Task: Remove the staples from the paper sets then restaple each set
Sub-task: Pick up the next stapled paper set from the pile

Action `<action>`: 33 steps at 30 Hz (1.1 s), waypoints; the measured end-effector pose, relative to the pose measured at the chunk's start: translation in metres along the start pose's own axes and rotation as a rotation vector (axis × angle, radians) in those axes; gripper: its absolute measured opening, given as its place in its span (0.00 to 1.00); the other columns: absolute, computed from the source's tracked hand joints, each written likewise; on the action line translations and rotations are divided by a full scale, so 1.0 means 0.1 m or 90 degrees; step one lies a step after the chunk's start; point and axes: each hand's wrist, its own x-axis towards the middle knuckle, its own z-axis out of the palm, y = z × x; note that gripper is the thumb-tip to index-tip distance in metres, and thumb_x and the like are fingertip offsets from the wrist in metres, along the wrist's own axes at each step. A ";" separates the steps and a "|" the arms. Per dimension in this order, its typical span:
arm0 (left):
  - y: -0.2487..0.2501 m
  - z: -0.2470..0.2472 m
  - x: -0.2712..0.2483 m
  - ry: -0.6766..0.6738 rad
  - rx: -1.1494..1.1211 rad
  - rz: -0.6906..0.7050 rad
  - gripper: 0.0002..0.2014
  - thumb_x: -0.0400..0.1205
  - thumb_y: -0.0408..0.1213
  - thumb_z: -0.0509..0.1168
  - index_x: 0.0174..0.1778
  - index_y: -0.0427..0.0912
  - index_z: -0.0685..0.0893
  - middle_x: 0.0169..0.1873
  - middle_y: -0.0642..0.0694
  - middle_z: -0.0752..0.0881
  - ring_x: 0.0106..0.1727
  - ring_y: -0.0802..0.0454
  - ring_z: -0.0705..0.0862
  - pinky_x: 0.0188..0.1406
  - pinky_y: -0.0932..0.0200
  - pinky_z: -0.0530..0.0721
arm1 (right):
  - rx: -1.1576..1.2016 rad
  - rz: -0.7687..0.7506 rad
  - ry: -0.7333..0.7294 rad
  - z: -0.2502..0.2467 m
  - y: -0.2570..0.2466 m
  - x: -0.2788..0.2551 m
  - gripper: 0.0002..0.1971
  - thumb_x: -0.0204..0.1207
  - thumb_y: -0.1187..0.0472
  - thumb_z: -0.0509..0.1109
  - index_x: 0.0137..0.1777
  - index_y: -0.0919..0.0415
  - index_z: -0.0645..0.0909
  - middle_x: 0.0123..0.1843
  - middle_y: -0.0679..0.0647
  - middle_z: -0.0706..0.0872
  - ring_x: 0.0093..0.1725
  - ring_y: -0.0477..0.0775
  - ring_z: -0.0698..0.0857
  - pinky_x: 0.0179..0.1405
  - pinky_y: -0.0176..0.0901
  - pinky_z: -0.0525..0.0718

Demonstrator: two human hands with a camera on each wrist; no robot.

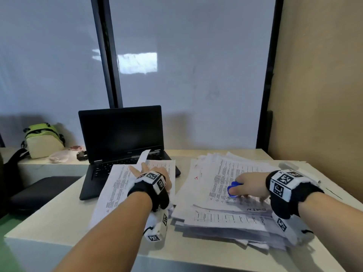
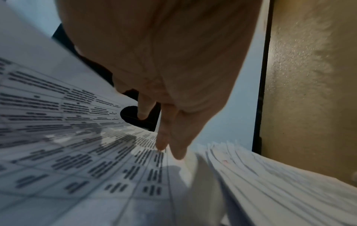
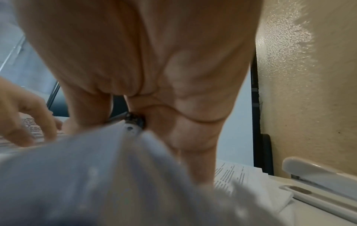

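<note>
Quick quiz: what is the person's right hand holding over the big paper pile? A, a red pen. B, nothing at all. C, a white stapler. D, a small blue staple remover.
D: the head view shows the right hand pinching a small blue staple remover above the big pile of printed paper sets; the white stapler lies apart on the table.

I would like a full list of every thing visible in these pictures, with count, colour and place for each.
laptop: one, black, open, table's far left
paper set: one, white, printed, partly on the laptop
paper pile: one, white, table's right
staple remover: one, blue, over the pile
stapler: one, pale grey, beside the wall
bag: one, green and cream, ledge at far left
table: one, cream
left hand: presses flat on the paper set
right hand: pinches the staple remover
</note>
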 end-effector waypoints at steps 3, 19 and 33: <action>0.02 0.05 0.01 -0.044 0.040 -0.020 0.33 0.68 0.58 0.67 0.68 0.48 0.77 0.72 0.42 0.78 0.75 0.31 0.70 0.75 0.25 0.57 | -0.010 -0.010 -0.019 0.00 0.02 -0.03 0.19 0.85 0.42 0.56 0.49 0.61 0.70 0.41 0.53 0.72 0.34 0.48 0.69 0.32 0.36 0.68; 0.64 -0.17 -0.39 0.062 -0.258 0.228 0.12 0.81 0.38 0.69 0.59 0.43 0.88 0.55 0.46 0.89 0.52 0.50 0.88 0.57 0.56 0.85 | -0.044 -0.033 -0.016 0.04 0.04 0.02 0.19 0.82 0.42 0.61 0.47 0.61 0.70 0.36 0.51 0.71 0.31 0.49 0.70 0.30 0.39 0.69; 1.04 -0.14 0.11 -0.046 -0.376 0.134 0.20 0.69 0.55 0.79 0.42 0.40 0.86 0.41 0.45 0.90 0.50 0.44 0.88 0.56 0.51 0.86 | 0.042 -0.093 -0.060 0.02 0.33 0.11 0.20 0.80 0.42 0.65 0.55 0.61 0.79 0.48 0.54 0.81 0.44 0.53 0.80 0.49 0.49 0.86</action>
